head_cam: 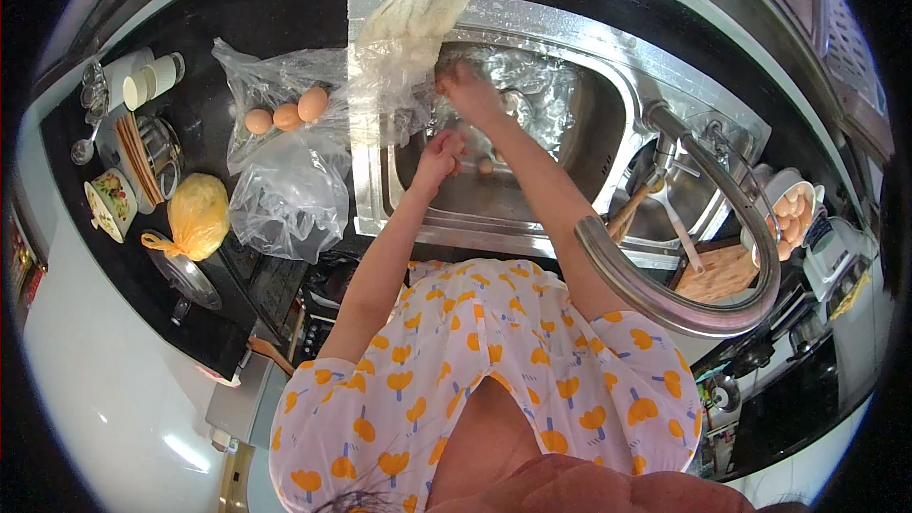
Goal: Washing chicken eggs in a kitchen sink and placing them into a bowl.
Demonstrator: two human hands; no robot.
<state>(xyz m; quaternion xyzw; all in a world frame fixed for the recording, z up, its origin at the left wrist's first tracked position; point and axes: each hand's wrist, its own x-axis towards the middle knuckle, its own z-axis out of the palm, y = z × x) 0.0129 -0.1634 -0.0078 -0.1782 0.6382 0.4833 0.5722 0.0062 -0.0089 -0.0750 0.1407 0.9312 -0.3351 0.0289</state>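
Both hands are over the large basin of a stainless steel sink (491,206). My left hand (439,157) has its fingers curled near the basin's left side; whether something is in it cannot be told. Farther back, my right hand (467,89) reaches towards the water, its fingertips blurred beside a clear plastic bag (406,110) that hangs over the rim. A brown egg (486,166) lies on the basin floor, right of my left hand. Three brown eggs, one of them here (313,105), rest on clear plastic on the counter. A pale cloth (420,0) drapes over the sink's back left corner.
A curved metal faucet (712,320) arches over the right side. Beyond it stands a bowl of several eggs (794,210) near a wooden board (719,271). On the left are a tied yellow bag (198,217), a metal lid (189,278), chopsticks (139,157) and a lidded floral pot (114,201).
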